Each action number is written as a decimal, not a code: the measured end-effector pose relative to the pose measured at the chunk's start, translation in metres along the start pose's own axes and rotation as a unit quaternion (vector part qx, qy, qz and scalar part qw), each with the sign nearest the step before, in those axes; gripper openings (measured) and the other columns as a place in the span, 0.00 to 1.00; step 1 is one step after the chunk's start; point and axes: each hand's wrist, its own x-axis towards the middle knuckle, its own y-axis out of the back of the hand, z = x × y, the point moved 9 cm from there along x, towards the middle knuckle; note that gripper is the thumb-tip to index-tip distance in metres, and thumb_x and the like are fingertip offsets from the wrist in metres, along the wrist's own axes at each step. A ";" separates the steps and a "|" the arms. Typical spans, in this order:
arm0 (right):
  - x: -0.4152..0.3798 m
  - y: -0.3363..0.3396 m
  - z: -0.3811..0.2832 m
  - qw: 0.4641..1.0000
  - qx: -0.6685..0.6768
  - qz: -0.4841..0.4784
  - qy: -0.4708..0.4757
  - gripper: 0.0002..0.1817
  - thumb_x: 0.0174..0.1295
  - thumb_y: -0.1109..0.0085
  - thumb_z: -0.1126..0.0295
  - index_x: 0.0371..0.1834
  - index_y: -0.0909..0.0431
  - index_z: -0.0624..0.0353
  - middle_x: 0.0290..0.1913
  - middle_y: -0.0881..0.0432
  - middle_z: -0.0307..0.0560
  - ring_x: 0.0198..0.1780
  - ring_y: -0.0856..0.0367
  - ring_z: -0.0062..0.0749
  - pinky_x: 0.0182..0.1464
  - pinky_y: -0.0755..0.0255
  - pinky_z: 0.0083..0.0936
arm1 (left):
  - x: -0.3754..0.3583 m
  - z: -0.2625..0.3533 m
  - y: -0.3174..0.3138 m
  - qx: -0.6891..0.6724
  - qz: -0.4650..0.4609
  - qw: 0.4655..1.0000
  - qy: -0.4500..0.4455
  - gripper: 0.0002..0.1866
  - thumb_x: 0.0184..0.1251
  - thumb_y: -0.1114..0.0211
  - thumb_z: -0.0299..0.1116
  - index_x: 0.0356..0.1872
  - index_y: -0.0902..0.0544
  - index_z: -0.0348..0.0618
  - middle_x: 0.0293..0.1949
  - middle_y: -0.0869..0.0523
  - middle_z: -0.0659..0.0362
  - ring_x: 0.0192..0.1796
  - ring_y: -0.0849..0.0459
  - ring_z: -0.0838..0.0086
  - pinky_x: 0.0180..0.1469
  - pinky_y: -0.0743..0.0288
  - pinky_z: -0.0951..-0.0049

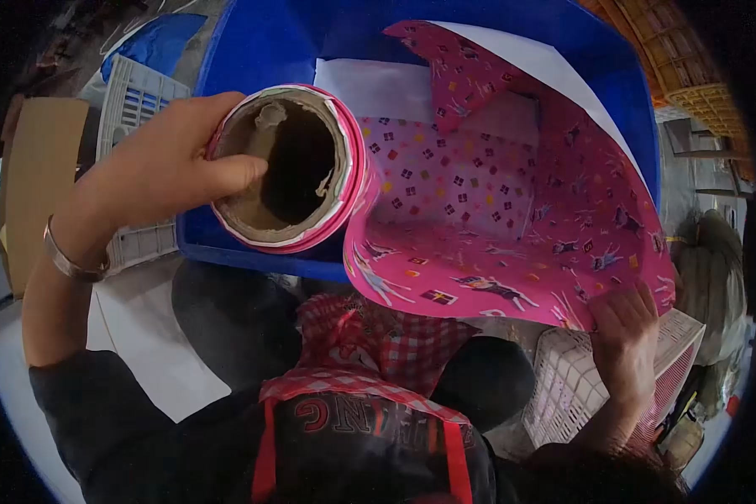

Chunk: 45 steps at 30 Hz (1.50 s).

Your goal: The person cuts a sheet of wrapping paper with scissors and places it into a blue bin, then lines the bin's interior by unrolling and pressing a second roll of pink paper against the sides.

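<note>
A large blue tub [286, 42] fills the upper middle of the scene, standing on a pale floor [151, 336]. White slatted plastic crates sit on either side: one crate [134, 109] at upper left, another [571, 386] at lower right. A brown cardboard sheet [38, 176] lies at far left. Orange lattice crates [680, 59] stand stacked at upper right. Soft, even light falls across the cluttered work area.
</note>
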 end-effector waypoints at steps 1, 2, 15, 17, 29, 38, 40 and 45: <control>0.000 0.000 0.001 1.000 0.001 0.000 0.001 0.15 0.39 0.34 0.74 0.34 0.21 0.61 0.31 0.22 0.48 0.39 0.22 0.46 0.50 0.28 0.45 | 0.001 -0.002 0.003 -0.043 0.002 0.999 0.002 0.16 0.56 0.40 0.29 0.45 0.23 0.32 0.28 0.18 0.51 0.31 0.18 0.70 0.37 0.25 0.67; -0.003 0.004 0.005 1.000 0.018 0.018 -0.012 0.13 0.38 0.36 0.76 0.32 0.21 0.62 0.31 0.22 0.48 0.39 0.22 0.46 0.49 0.28 0.43 | 0.003 -0.010 -0.002 -0.073 -0.069 0.993 0.053 0.17 0.56 0.40 0.26 0.49 0.23 0.34 0.35 0.16 0.54 0.39 0.18 0.73 0.45 0.24 0.70; -0.043 -0.005 0.018 0.996 -0.009 0.032 -0.083 0.12 0.41 0.38 0.78 0.32 0.22 0.65 0.37 0.22 0.50 0.43 0.23 0.48 0.44 0.29 0.43 | -0.010 0.055 -0.005 0.543 -0.041 0.806 -0.234 0.11 0.49 0.33 0.27 0.37 0.19 0.44 0.34 0.15 0.56 0.47 0.18 0.59 0.68 0.40 0.46; -0.042 -0.003 0.016 0.996 -0.001 0.046 -0.082 0.12 0.42 0.38 0.78 0.33 0.22 0.65 0.37 0.22 0.51 0.43 0.23 0.49 0.44 0.29 0.43 | -0.017 0.058 -0.009 0.522 -0.021 0.788 -0.325 0.10 0.50 0.33 0.28 0.36 0.20 0.44 0.34 0.16 0.55 0.48 0.19 0.59 0.65 0.35 0.50; -0.051 -0.007 0.021 0.994 -0.002 0.043 -0.096 0.13 0.41 0.39 0.80 0.34 0.22 0.66 0.38 0.22 0.53 0.45 0.23 0.51 0.47 0.28 0.44 | -0.024 -0.067 0.045 0.111 0.089 0.989 -0.041 0.16 0.51 0.36 0.19 0.44 0.22 0.36 0.36 0.18 0.42 0.40 0.16 0.53 0.44 0.24 0.62; -0.052 -0.005 0.024 0.993 0.011 0.030 -0.115 0.15 0.39 0.42 0.82 0.36 0.22 0.68 0.39 0.23 0.54 0.43 0.25 0.52 0.44 0.29 0.44 | -0.035 0.005 0.024 0.328 0.000 0.941 -0.082 0.12 0.44 0.36 0.19 0.33 0.22 0.38 0.27 0.20 0.44 0.35 0.20 0.45 0.38 0.27 0.52; -0.052 -0.003 0.019 0.993 0.004 0.034 -0.117 0.15 0.40 0.43 0.82 0.36 0.22 0.68 0.39 0.23 0.54 0.44 0.25 0.52 0.44 0.29 0.44 | -0.033 0.011 0.037 0.314 0.018 0.941 -0.122 0.11 0.44 0.36 0.20 0.33 0.22 0.37 0.28 0.20 0.43 0.35 0.20 0.45 0.37 0.27 0.55; -0.054 -0.002 0.016 0.992 -0.004 0.035 -0.123 0.14 0.41 0.43 0.81 0.35 0.22 0.68 0.40 0.22 0.54 0.45 0.25 0.53 0.48 0.30 0.44 | -0.028 0.012 0.041 0.338 0.006 0.928 -0.158 0.10 0.45 0.37 0.21 0.33 0.22 0.35 0.30 0.21 0.43 0.36 0.20 0.45 0.37 0.27 0.58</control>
